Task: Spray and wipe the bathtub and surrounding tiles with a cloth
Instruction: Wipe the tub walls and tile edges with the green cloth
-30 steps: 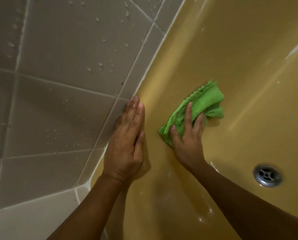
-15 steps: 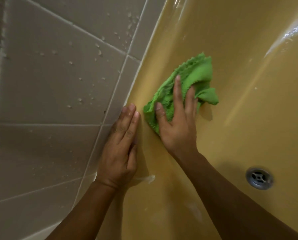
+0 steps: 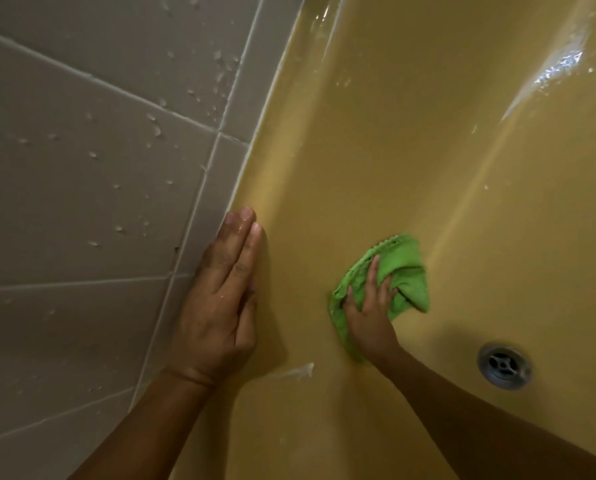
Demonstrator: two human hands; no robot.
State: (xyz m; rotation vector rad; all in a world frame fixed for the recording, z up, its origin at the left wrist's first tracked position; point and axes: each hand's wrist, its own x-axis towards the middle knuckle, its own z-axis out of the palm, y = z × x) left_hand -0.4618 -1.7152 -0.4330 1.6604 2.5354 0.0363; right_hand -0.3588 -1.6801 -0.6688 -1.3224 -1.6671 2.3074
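A yellow bathtub (image 3: 411, 140) fills the right of the head view, its inner wall wet and shiny. Beige wall tiles (image 3: 82, 174) with water drops cover the left. My right hand (image 3: 369, 317) presses a crumpled green cloth (image 3: 404, 275) flat against the tub's inner wall, fingers spread over it. My left hand (image 3: 220, 303) lies flat on the tub's rim beside the tile seam, fingers together and straight, holding nothing. No spray bottle is in view.
A round metal drain (image 3: 503, 366) sits in the tub floor at lower right. A white smear of foam (image 3: 298, 370) marks the tub wall below my left hand. White grout lines (image 3: 199, 188) run between the tiles.
My right hand slid the green cloth down and to the right along the tub wall, away from the rim. My left hand stayed braced on the rim.
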